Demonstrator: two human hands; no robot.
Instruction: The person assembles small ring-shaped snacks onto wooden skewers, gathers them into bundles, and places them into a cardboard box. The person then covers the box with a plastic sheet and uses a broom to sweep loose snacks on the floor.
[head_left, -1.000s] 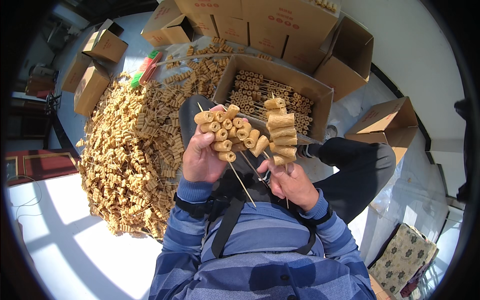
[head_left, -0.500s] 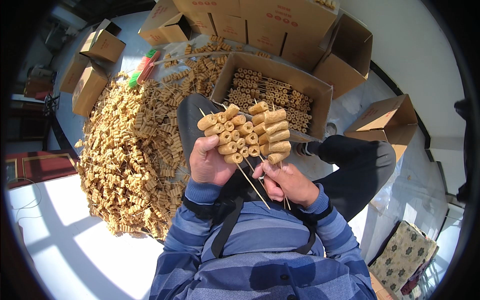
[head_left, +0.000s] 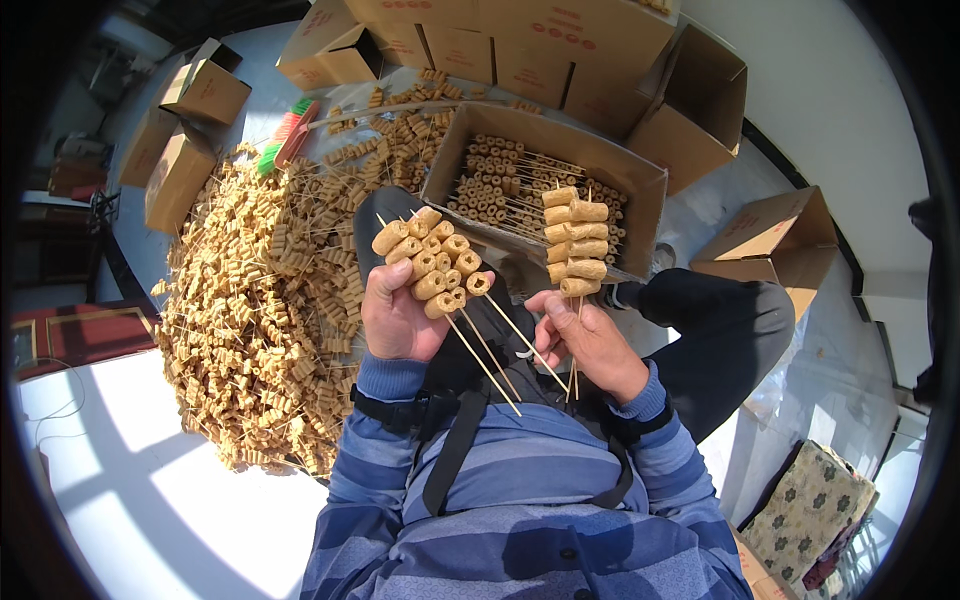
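The pale floor [head_left: 130, 455] bears a large skewer heap [head_left: 255, 320] and several cardboard boxes [head_left: 180, 182].

The left hand [head_left: 400, 325], with its skewers [head_left: 425, 260], lies left of the right hand [head_left: 595, 350] and its skewer bunch [head_left: 577, 240], both in front of the torso; left of the left leg [head_left: 372, 225] spreads a heap of skewers [head_left: 255, 330], with a broom [head_left: 292, 140] at its far edge; beyond the hands sits a carton [head_left: 595, 150] with rows of skewers inside; behind that carton stands a row of cartons [head_left: 520, 40], with an open carton [head_left: 705, 100] at its right; another carton [head_left: 770, 240] lies beyond the right leg [head_left: 735, 315]; two cartons [head_left: 205, 92] stand at far left, behind the heap; a cloth [head_left: 808, 520] lies at near right
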